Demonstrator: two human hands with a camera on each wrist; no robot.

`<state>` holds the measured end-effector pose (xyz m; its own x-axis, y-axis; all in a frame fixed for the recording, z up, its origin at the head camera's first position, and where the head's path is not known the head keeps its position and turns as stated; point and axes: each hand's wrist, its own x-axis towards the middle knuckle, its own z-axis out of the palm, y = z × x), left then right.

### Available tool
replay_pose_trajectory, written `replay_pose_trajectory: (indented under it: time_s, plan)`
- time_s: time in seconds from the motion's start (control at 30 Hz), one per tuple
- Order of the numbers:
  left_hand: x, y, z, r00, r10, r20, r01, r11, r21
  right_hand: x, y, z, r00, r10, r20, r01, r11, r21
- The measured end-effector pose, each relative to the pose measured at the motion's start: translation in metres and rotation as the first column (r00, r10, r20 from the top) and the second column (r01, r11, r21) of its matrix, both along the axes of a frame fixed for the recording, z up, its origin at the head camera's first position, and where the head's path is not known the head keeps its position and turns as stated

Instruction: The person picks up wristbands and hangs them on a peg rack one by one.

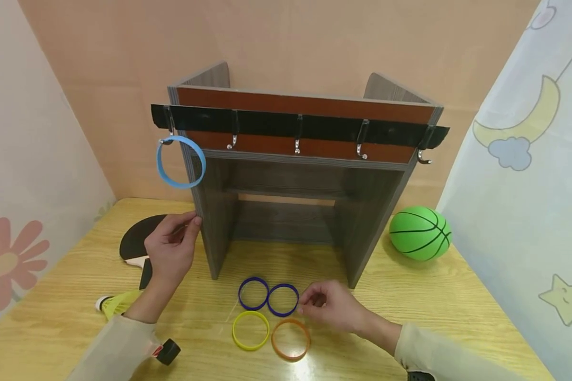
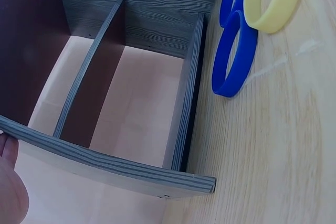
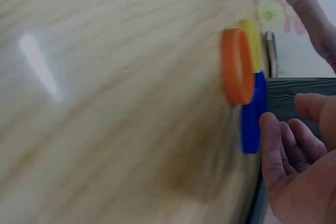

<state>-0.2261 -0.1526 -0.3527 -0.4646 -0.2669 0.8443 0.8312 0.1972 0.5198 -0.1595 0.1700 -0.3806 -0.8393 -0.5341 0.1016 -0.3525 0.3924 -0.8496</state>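
Note:
My left hand (image 1: 171, 248) grips the front edge of the left side panel of a grey wooden shelf unit (image 1: 209, 222); its fingertips are partly hidden in the left wrist view. My right hand (image 1: 333, 307) is just right of a dark blue wristband (image 1: 283, 285), thumb and fingers apart with nothing between them. Another dark blue wristband (image 1: 253, 279) lies against it. Nearer me are a yellow wristband (image 1: 250, 348) and an orange wristband (image 3: 229, 66). A light blue wristband (image 1: 203, 159) hangs from the leftmost hook of a black strip (image 1: 267, 120).
Several more metal hooks (image 1: 297, 145) line the strip, with no bands on them. A green ball (image 1: 419, 233) sits right of the unit. On the left lie a black paddle (image 1: 135, 238) and a yellow shuttlecock (image 1: 119, 303). Cloth walls surround the wooden table (image 1: 209, 349).

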Motion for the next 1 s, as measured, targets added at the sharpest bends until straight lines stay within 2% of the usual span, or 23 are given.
replay_pose_trajectory:
  time_s: [0.1,0.17,0.3,0.43,0.6,0.73,0.87,1.0]
  plan:
    - [0.0,0.0,0.0,1.0,-0.007,-0.008,0.007,1.0,0.004,0.003,0.005,-0.009,1.0,0.016,-0.013,-0.016,1.0,-0.012]
    - [0.001,0.0,0.001,1.0,-0.009,-0.015,0.009,1.0,0.006,0.005,0.008,-0.014,1.0,0.021,0.008,-0.02,1.0,-0.015]
    - [0.008,0.004,0.009,0.999,-0.009,-0.031,0.01,1.0,0.007,0.008,0.009,-0.022,0.999,0.022,0.041,-0.021,1.0,-0.018]
    - [0.01,0.005,0.011,0.999,-0.01,-0.034,0.01,1.0,0.004,0.009,0.008,-0.027,0.999,0.035,0.008,-0.034,0.999,-0.023]
    - [0.0,0.0,0.001,0.999,-0.025,-0.033,0.026,1.0,0.015,0.009,0.006,-0.028,0.999,0.049,-0.019,-0.049,0.999,-0.008]
    - [-0.003,-0.002,-0.003,0.998,-0.034,-0.043,0.035,0.999,0.021,0.009,0.004,-0.028,0.998,0.059,-0.038,-0.059,0.998,0.02]
    - [-0.002,-0.001,-0.002,0.999,-0.038,-0.038,0.039,0.999,0.024,0.009,0.002,-0.028,0.996,0.074,-0.057,-0.071,0.996,0.054]
    - [0.005,0.003,0.006,0.999,-0.033,-0.035,0.033,0.999,0.014,0.009,0.0,-0.028,0.994,0.083,-0.066,-0.077,0.993,0.093]
